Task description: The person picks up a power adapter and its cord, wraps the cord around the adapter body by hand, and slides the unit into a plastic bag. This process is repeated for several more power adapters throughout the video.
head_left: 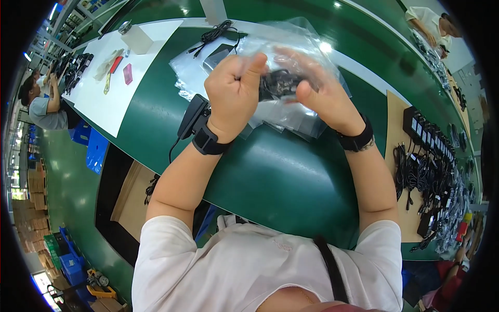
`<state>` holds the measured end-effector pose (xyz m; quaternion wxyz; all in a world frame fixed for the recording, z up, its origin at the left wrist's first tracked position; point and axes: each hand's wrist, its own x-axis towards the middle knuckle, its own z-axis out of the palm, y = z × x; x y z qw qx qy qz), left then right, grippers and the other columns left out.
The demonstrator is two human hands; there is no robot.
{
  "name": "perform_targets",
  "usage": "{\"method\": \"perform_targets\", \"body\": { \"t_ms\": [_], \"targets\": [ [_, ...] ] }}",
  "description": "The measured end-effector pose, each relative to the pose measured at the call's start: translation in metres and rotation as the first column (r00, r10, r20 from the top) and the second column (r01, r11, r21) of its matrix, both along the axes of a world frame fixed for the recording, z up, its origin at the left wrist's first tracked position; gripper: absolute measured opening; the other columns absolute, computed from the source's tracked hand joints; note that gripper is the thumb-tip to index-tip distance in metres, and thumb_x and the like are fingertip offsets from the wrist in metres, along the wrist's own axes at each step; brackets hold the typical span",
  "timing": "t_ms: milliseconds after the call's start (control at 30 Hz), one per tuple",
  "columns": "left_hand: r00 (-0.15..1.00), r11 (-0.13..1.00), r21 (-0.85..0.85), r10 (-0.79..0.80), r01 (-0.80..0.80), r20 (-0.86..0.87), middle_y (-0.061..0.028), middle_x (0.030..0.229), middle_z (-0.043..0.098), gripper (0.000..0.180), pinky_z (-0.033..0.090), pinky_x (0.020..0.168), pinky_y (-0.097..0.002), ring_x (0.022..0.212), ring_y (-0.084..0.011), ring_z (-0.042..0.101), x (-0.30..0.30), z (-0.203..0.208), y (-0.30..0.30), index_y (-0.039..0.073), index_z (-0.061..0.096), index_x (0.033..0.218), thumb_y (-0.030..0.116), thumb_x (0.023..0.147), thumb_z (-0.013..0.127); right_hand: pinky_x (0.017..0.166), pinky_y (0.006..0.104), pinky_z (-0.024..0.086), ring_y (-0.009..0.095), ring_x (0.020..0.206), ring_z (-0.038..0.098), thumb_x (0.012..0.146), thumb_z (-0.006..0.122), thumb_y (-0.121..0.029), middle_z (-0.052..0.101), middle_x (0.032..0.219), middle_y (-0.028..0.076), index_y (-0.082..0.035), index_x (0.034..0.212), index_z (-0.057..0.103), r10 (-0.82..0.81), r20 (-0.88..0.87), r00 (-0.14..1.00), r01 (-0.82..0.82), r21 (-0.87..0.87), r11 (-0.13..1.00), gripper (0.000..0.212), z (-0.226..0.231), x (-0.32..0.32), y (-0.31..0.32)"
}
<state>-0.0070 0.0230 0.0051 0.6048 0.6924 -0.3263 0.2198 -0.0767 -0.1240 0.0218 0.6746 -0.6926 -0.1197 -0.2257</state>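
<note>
My left hand [231, 93] is closed in a fist with its thumb up, at the left side of a clear plastic bag with a coiled black cable [280, 83] in it. The bag's film is smeared by motion, and what lies inside the fist is hidden. On the other side of the cable, my right hand [325, 96] has its thumb and fingers apart, the fingers blurred against the film. Under both hands lies a pile of flat clear plastic bags [189, 67]. A black box with a cord [193, 117] sits against my left wristband.
The green table [280, 171] bears a loose black cable [215, 34] at the back. On a white sheet [140, 78] to the left stand a bottle [136, 39] and a pink block [128, 74]. To the right, a cardboard sheet [394, 112] carries rows of black adapters [426, 132] and cables.
</note>
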Motion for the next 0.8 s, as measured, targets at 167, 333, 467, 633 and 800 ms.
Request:
{"method": "perform_targets", "body": {
  "t_ms": [167,333,467,633,800],
  "targets": [
    [0.964,0.991,-0.020,-0.120,0.129,0.239,-0.0053,0.062,0.057,0.016,0.039,0.050,-0.0266,0.055,-0.0142,0.050,-0.004,-0.001,0.002,0.000,0.064,0.077,0.015,0.083,0.059,0.068,0.0368,0.055,0.018,0.088,0.060,0.091,0.044,-0.027,0.060,0.097,0.010,0.002,0.110,0.053,0.344,-0.482,0.806,-0.168,0.370,0.913,0.036,0.004,-0.003,-0.009],
    [0.845,0.937,-0.291,-0.310,0.194,-0.436,-0.0008,0.070,0.059,0.022,0.041,0.058,-0.0240,0.063,-0.0078,0.050,-0.006,0.002,-0.011,0.000,0.063,0.081,0.020,0.087,0.055,0.068,0.0312,0.052,0.014,0.083,0.059,0.090,0.047,-0.022,0.061,0.090,0.008,0.005,0.104,0.056,0.169,-0.508,0.845,0.082,0.436,0.896,0.031,-0.003,-0.001,-0.002],
    [0.587,0.807,-0.557,-0.552,0.196,-0.593,-0.0010,0.079,0.058,0.022,0.039,0.065,-0.0208,0.070,-0.0059,0.049,0.006,0.000,-0.008,-0.001,0.060,0.084,0.019,0.089,0.053,0.072,0.0202,0.042,0.010,0.078,0.057,0.089,0.049,-0.015,0.061,0.093,0.006,0.004,0.101,0.059,-0.153,-0.147,0.977,0.151,-0.025,0.988,0.025,-0.008,-0.003,-0.002],
    [0.632,0.854,-0.497,-0.471,0.152,-0.616,0.0018,0.069,0.048,0.022,0.036,0.056,-0.0206,0.062,-0.0044,0.041,0.006,-0.011,-0.013,0.002,0.051,0.078,0.021,0.089,0.050,0.073,0.0219,0.043,0.010,0.080,0.056,0.087,0.048,-0.011,0.058,0.105,0.007,0.002,0.103,0.059,-0.082,-0.042,0.996,0.077,-0.105,0.992,0.023,-0.010,-0.004,0.003],
    [0.763,0.957,-0.281,-0.234,0.072,-0.603,0.0028,0.064,0.043,0.024,0.033,0.049,-0.0232,0.059,-0.0038,0.037,0.002,-0.003,-0.011,0.004,0.043,0.069,0.019,0.087,0.049,0.078,0.0251,0.042,0.012,0.084,0.055,0.085,0.051,-0.010,0.057,0.106,0.008,0.001,0.112,0.055,0.073,-0.151,0.986,-0.069,0.029,0.997,0.029,0.004,-0.005,0.002]
  ]
}}
